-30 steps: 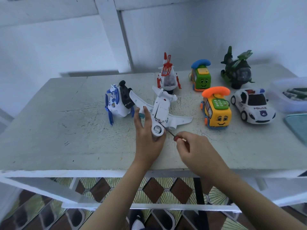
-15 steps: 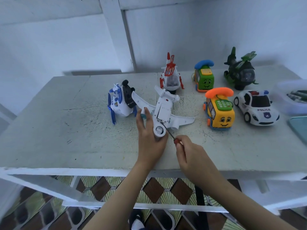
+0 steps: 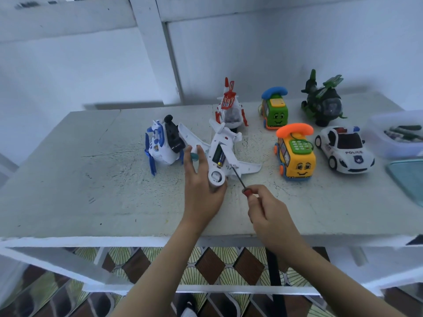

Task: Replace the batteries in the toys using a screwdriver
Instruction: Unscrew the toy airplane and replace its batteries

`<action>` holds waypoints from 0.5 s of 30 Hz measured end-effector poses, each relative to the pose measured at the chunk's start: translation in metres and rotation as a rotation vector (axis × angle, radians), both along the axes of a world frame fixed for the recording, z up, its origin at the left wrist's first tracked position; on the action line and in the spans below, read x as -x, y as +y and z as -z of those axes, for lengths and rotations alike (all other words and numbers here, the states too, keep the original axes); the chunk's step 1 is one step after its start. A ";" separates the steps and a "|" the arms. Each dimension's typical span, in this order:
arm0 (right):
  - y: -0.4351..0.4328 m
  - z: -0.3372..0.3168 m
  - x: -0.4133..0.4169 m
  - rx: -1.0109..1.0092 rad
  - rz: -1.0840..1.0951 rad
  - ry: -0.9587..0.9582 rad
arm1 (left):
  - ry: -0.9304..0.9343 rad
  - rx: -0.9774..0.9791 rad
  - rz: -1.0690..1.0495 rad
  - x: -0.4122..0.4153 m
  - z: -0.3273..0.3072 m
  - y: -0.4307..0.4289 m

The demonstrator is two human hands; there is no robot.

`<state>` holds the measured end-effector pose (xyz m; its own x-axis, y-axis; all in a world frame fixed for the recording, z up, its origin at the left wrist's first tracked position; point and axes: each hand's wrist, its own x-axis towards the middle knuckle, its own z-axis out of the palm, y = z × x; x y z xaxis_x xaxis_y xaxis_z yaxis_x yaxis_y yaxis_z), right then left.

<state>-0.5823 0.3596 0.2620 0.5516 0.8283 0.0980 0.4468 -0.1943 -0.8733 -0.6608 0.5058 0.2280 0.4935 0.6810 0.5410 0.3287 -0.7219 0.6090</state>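
We read this as mid-job on one toy. The white plastic toy airplane (image 3: 231, 143) lies belly-up on the pale, scuffed painted tabletop (image 3: 91, 179), near front-centre, w/ its battery bay uncovered. One black-and-gold cylindrical battery (image 3: 219, 156) sits in the slot. We can't see the cover or any screw. So prob. the unscrewing is done and the swap itself is in hand.

The left hand (image 3: 201, 193) grips the airplane's rounded nose end, thumb wrapped under it, fingers (image 3: 201, 156) laid straight along the fuselage side. The right hand (image 3: 267, 211) pinches the red-handled thin steel screwdriver (image 3: 239, 178) by its handle, fingers curled tight. The tip touches the belly just beside the bay's near end, at the wing root.

Next move, as we judge it, is to lever the cell out. That calls for a shallow angle, tip under the battery's end, light force only. The hard glossy plastic looks slippery and the thin shaft could skid off. The left hand must pin the body, since a rounded fuselage w/ wings will likely rock on a flat top.

Other toys stand by, e.g. a yellow bus-shaped toy phone w/ orange handset (image 3: 297, 161) to the right, apart, and a blue-and-white plastic toy (image 3: 160, 145) just beside the far wing on our left.
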 end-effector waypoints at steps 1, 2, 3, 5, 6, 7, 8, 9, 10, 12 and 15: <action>0.000 -0.003 -0.001 0.005 0.028 0.064 | 0.014 -0.030 0.010 0.002 -0.003 0.002; -0.001 -0.006 -0.002 0.012 0.066 0.177 | 0.033 -0.068 0.019 0.004 -0.005 0.003; -0.002 -0.009 -0.003 0.020 0.100 0.335 | 0.054 -0.106 0.028 0.005 -0.009 0.006; -0.005 -0.015 -0.006 0.025 0.127 0.667 | 0.101 -0.185 0.038 0.008 -0.016 0.010; -0.008 -0.019 -0.008 0.028 0.123 0.774 | 0.122 -0.228 0.042 0.009 -0.020 0.012; -0.011 -0.022 -0.009 0.036 0.114 0.854 | 0.137 -0.273 0.049 0.010 -0.024 0.013; -0.014 -0.025 -0.010 0.048 0.103 0.923 | 0.149 -0.316 0.059 0.011 -0.027 0.014; -0.016 -0.027 -0.011 0.063 0.094 0.996 | 0.160 -0.357 0.068 0.012 -0.029 0.014; -0.018 -0.028 -0.012 0.075 0.091 1.069 | 0.172 -0.396 0.070 0.012 -0.032 0.014; -0.021 -0.028 -0.014 0.091 0.086 1.199 | 0.196 -0.461 0.054 0.014 -0.035 0.014; -0.028 -0.029 -0.017 0.100 0.058 1.318 | 0.205 -0.526 0.024 0.015 -0.039 0.012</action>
